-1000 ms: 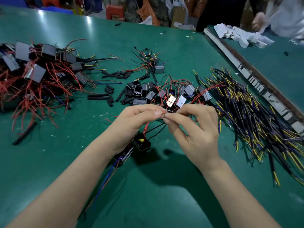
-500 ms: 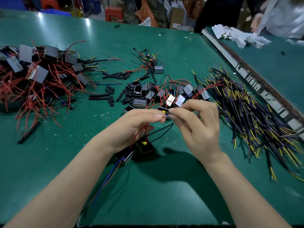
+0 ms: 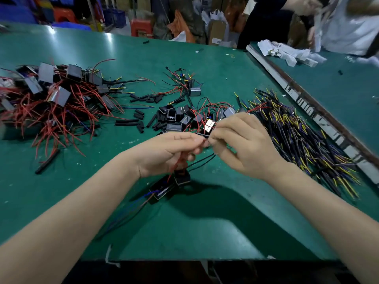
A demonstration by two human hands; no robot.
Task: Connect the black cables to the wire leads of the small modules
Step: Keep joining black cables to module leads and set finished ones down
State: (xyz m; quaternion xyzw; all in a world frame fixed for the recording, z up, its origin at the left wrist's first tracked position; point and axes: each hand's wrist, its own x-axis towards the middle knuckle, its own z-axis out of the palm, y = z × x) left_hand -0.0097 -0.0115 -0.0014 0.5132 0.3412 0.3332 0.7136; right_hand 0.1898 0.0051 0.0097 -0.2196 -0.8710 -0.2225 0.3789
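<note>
Hands together mid-frame above green bench mat (image 3: 184,232): left hand (image 3: 164,154) pinching thin red wire lead (image 3: 180,160), right hand (image 3: 244,144) pinching thin black cable (image 3: 203,162) at same spot. Small black box module (image 3: 182,178) hanging below on lead, just over mat. Black/yellow cable pile (image 3: 303,140) w/ loose ends to right, red-wired modules heap (image 3: 51,99) far left.

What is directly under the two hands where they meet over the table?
Below the left hand and right hand, red leads hang to small black modules on the green table. The joint between the fingertips is covered.
</note>
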